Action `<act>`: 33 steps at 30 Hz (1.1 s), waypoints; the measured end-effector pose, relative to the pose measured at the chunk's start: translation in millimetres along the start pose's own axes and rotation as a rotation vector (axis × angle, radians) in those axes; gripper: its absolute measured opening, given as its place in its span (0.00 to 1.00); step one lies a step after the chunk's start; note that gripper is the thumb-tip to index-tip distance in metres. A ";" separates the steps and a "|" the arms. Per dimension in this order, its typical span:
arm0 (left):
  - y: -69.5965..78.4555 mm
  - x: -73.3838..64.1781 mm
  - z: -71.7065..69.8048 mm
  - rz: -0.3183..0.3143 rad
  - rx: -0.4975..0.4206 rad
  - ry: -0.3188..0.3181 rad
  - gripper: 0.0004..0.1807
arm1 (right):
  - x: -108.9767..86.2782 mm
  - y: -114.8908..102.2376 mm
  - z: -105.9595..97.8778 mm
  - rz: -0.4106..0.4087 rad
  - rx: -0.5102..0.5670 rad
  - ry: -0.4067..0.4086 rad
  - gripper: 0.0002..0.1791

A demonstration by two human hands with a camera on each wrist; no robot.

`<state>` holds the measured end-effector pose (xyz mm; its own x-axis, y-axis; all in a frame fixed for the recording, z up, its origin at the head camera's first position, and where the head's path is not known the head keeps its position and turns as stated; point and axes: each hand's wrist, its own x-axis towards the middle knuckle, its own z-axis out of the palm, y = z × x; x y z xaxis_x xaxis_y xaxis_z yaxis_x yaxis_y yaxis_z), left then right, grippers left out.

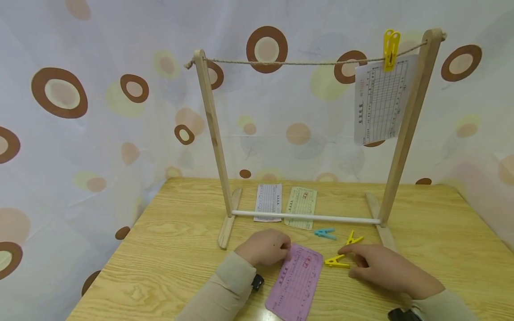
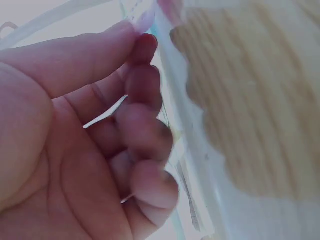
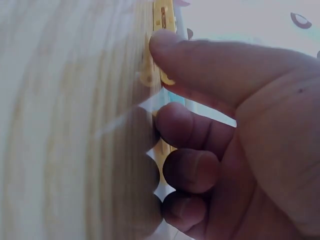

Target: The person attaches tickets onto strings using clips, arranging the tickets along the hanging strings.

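Observation:
A pink printed slip lies on the table, its upper left corner pinched by my left hand. In the left wrist view, thumb and index fingertip meet at the slip's edge. My right hand has thumb and index finger about the handles of a yellow clothespin flat on the table. The right wrist view shows the thumb against this yellow clothespin, the other fingers curled. Another yellow clothespin lies just beyond, and a blue clothespin to its left.
A wooden frame with a string stands behind my hands. A white slip hangs at its right, held by a yellow clothespin. Near its white crossbar lie a pale purple slip and a yellow-green slip.

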<state>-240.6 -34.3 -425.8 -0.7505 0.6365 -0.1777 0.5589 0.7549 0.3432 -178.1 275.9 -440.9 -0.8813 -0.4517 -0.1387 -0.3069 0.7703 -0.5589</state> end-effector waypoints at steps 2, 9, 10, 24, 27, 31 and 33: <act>0.8 0.8 -0.3 0.014 0.005 0.023 0.09 | 0.1 -0.9 0.1 -0.017 -0.007 0.010 0.24; 2.6 2.1 -3.3 0.033 0.007 0.080 0.08 | 2.4 -2.9 1.2 -0.033 -0.028 0.044 0.21; 3.3 2.0 -4.2 0.031 0.002 0.091 0.09 | 2.9 -3.0 1.4 -0.037 -0.031 0.051 0.20; 8.6 1.3 -7.1 0.050 -0.033 0.208 0.08 | 3.9 -5.2 4.7 -0.041 -0.057 0.090 0.15; 8.8 1.7 -7.0 0.056 -0.038 0.215 0.09 | 4.1 -5.4 4.0 -0.041 -0.047 0.101 0.15; 8.9 2.6 -7.3 0.063 -0.045 0.218 0.09 | 4.1 -5.5 2.4 -0.051 -0.049 0.109 0.15; 9.1 2.9 -7.3 0.064 -0.054 0.215 0.09 | 3.5 -6.1 1.7 -0.058 -0.045 0.113 0.15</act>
<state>-240.3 -26.8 -416.4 -0.7752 0.6301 0.0449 0.5926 0.7007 0.3973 -178.7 268.9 -439.4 -0.8958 -0.4442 -0.0132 -0.3717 0.7652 -0.5256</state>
